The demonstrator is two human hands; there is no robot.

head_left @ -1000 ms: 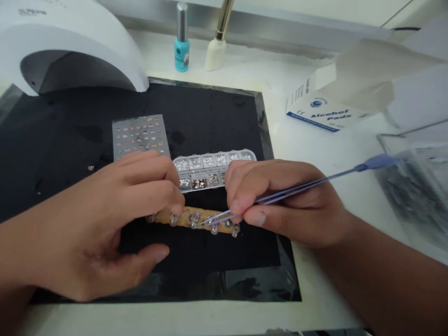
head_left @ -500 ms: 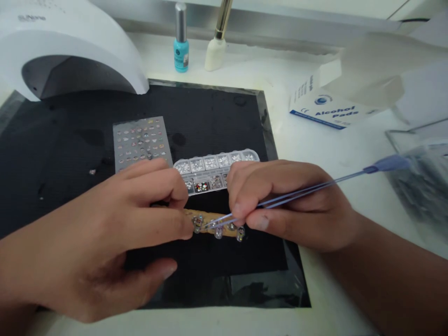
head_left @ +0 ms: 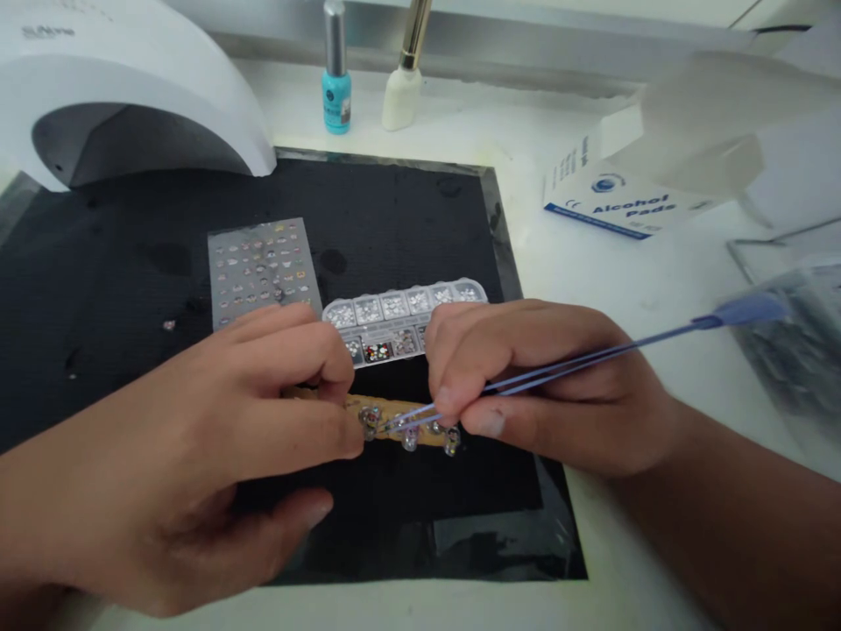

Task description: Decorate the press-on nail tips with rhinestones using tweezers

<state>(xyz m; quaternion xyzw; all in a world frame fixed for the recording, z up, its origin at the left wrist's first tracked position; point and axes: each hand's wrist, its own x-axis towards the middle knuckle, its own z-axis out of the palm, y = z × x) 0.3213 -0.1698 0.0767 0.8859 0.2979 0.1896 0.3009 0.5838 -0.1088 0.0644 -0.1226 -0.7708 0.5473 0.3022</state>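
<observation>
My right hand [head_left: 545, 386] is closed around blue tweezers [head_left: 591, 355], whose tips point left and down at a decorated false nail [head_left: 371, 422]. That nail sits on a tan strip [head_left: 387, 408] along with several other rhinestone-covered nails. My left hand [head_left: 276, 412] curls its fingers over the left part of the strip, fingertips beside the same nail; its thumb stays apart below. The left end of the strip is mostly hidden by my fingers. Just behind is a clear rhinestone case [head_left: 394, 326] with gems in small compartments, partly covered by my right hand.
A black mat [head_left: 407, 219] lies under the work. On it are a sticker sheet [head_left: 263, 267] and a white nail lamp [head_left: 216, 79]. Behind stand a turquoise polish bottle [head_left: 337, 101] and a cream one [head_left: 402, 98]. An alcohol pads box [head_left: 611, 197] is at the right.
The view has shifted very slightly. Both hands and the tweezers keep nearly the same place at the strip; the decorated nail at the tweezer tips looks slightly turned.
</observation>
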